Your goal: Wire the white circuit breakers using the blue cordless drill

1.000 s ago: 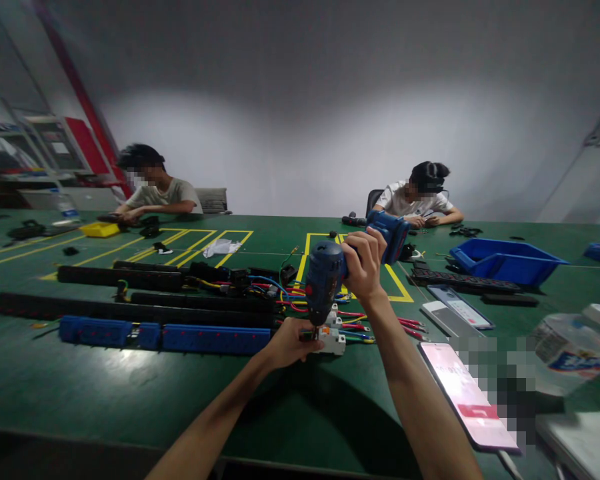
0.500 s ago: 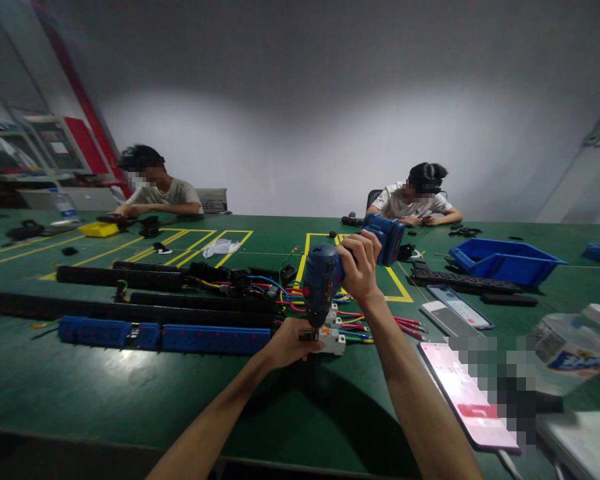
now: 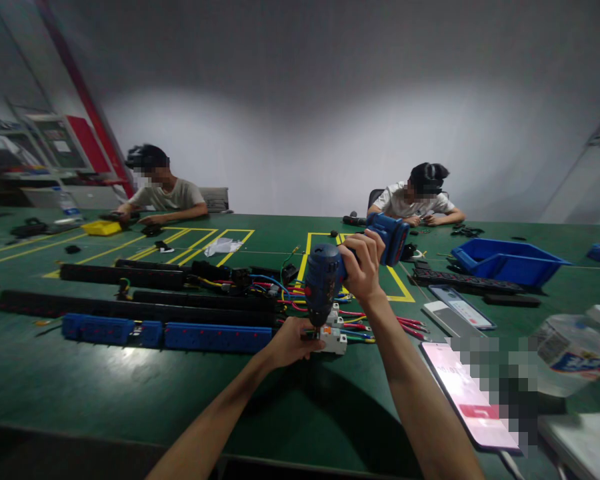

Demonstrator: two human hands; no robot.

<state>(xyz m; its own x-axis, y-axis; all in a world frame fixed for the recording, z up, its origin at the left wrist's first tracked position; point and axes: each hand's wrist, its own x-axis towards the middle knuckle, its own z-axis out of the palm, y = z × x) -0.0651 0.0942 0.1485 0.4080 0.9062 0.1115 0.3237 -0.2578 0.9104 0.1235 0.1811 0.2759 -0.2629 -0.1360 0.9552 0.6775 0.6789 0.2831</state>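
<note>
My right hand (image 3: 364, 267) is wrapped round the handle of a blue cordless drill (image 3: 324, 280). The drill points straight down, its tip over a white circuit breaker (image 3: 336, 341) with an orange switch. Closed fingers of my left hand (image 3: 291, 343) grip the left side of this breaker; the exact contact of the bit is hidden behind hand and chuck. To the left lies a blue power strip (image 3: 217, 337), its right end close to my left hand. Red, yellow and green wires (image 3: 363, 339) with lugs stick out to the right of the breakers.
Several black power strips (image 3: 205, 301) lie behind the blue one. On the right are a blue bin (image 3: 505, 263), phones (image 3: 467, 393) and a plastic bottle (image 3: 573, 353). Two co-workers sit across the green table (image 3: 130, 393); a yellow tray (image 3: 101, 228) stands by the left one.
My hands, the drill and the breaker hold nearly the same place. The view has shifted slightly, and the left co-worker's arms and head have moved a little.
</note>
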